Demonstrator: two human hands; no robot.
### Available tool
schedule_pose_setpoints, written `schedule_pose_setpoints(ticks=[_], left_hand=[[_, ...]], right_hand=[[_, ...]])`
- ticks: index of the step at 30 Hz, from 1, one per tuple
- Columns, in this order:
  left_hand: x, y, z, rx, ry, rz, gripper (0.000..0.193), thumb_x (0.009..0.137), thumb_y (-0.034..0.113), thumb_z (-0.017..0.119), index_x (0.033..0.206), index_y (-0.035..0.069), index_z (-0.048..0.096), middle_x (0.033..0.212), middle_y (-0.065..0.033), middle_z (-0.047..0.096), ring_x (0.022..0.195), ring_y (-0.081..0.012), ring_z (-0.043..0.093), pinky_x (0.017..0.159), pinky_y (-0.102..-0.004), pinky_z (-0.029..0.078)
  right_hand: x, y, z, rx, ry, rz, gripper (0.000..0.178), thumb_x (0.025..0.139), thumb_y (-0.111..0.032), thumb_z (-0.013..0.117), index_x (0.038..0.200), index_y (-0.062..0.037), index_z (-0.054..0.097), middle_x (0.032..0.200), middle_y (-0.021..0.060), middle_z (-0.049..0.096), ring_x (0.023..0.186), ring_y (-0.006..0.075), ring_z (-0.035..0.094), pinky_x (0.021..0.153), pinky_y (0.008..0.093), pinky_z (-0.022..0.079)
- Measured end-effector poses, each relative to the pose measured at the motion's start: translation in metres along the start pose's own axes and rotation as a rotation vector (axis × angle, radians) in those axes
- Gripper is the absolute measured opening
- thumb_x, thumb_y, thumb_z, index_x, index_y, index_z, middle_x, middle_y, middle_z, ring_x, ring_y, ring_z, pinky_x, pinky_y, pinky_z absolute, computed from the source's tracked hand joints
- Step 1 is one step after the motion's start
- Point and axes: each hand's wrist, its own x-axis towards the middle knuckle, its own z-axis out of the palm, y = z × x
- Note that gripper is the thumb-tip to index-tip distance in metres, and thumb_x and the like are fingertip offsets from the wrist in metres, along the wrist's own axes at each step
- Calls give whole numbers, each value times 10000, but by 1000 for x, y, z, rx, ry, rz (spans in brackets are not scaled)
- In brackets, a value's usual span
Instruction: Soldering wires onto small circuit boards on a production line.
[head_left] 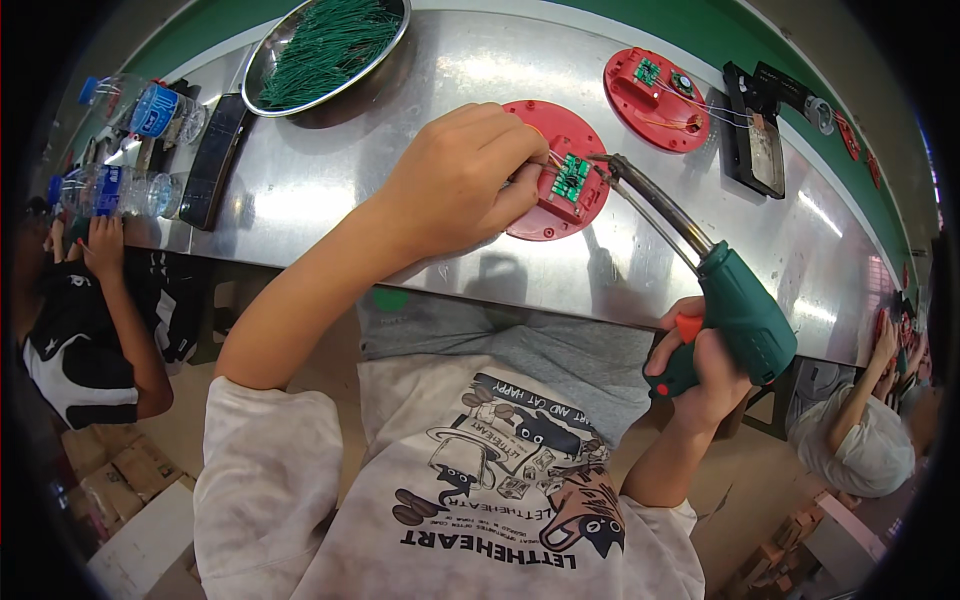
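My right hand [703, 375] is wrapped round the grip of a green soldering gun [745, 310] with an orange trigger. The gun's metal tip reaches up and left to a small green circuit board [571, 178]. That board sits on a round red plastic housing [535, 223] on the metal table. At the left side of the board, my left hand [470, 165] is closed in a pinch on a thin wire. The hand covers part of the housing, and its fingertips are partly hidden.
A metal bowl of green wires [325, 55] stands at the far left. Another red housing [657, 100] with wires lies at the back right, beside a black soldering stand [757, 140]. Water bottles [120, 190] and a dark phone-like slab [215, 160] lie left. Other people sit at both sides.
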Motion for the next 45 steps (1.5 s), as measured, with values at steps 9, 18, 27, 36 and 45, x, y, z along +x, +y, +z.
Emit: schedule_pose_setpoints(ticks=[9,18,27,36,45], left_hand=[[-1,-1,1,3,0,-5,128,759,62,690,862,27,623,789,-121,636,722,-304,620,668,-403,509],[10,-3,-14,150,232,168,162,697,19,714,856,35,688,825,-70,646,743,-258,616,677,-373,484],[3,-6,-14,-48,15,218,233,657,-64,743,882,-3,727,787,-94,638,657,-241,587,561,-330,478],[-1,-9,-9,-48,24,198,209,651,-51,757,850,-2,713,770,-94,638,648,-250,604,554,-340,493],[-1,-6,-7,0,44,153,106,698,27,736,800,36,708,746,-76,649,680,-260,640,621,-369,541]], right_hand=[[4,-2,-7,5,23,13,503,927,-194,576,1288,138,460,890,240,631,444,194,577,392,288,481],[-1,1,-5,19,-86,7,531,921,-184,586,1321,135,446,928,258,636,454,201,585,408,275,474],[-3,3,-7,3,-94,64,514,912,-176,595,1298,140,469,913,253,629,460,210,588,430,276,475],[0,3,-7,-2,-110,72,492,914,-168,591,1282,140,482,900,240,627,458,208,585,432,277,470],[1,1,-8,-2,-140,74,350,908,-160,586,1122,115,548,855,208,619,468,201,587,437,284,474]])
